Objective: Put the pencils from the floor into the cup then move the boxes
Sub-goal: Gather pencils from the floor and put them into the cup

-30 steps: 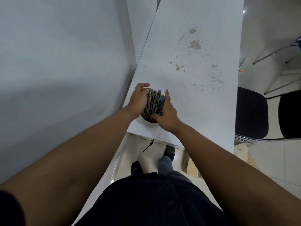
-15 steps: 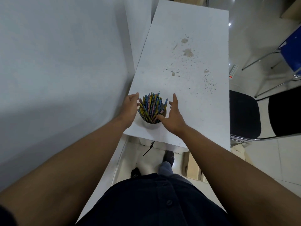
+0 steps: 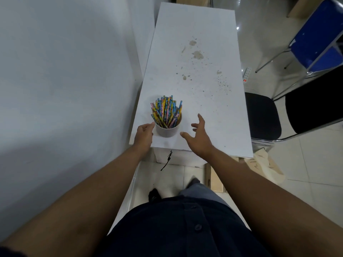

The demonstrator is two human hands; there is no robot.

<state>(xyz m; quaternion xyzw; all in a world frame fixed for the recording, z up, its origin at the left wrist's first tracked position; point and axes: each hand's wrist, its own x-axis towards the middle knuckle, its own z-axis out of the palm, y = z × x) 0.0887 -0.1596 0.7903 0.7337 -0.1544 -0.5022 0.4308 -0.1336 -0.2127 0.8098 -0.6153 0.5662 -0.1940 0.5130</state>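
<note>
Cup (image 3: pixel 168 129): on table (image 3: pixel 204 108), packed with pencils (image 3: pixel 166 113). It is just right of left hand (image 3: pixel 144 135) (fingers relaxed, holding nothing) and left of right hand (image 3: pixel 199 137) (spread wide, empty). Advice: draw both hands away sideways without nudging cup; cardboard box (image 3: pixel 216 179), below right forearm, likely next.

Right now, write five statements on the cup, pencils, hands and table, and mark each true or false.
1. The pencils stand in the cup. True.
2. The right hand holds the cup. False: it hovers open, apart from the cup.
3. The cup stands near the table's near edge. True.
4. The cup lies tipped over. False: it is upright.
5. The left hand is at the cup's left side. True.
</note>
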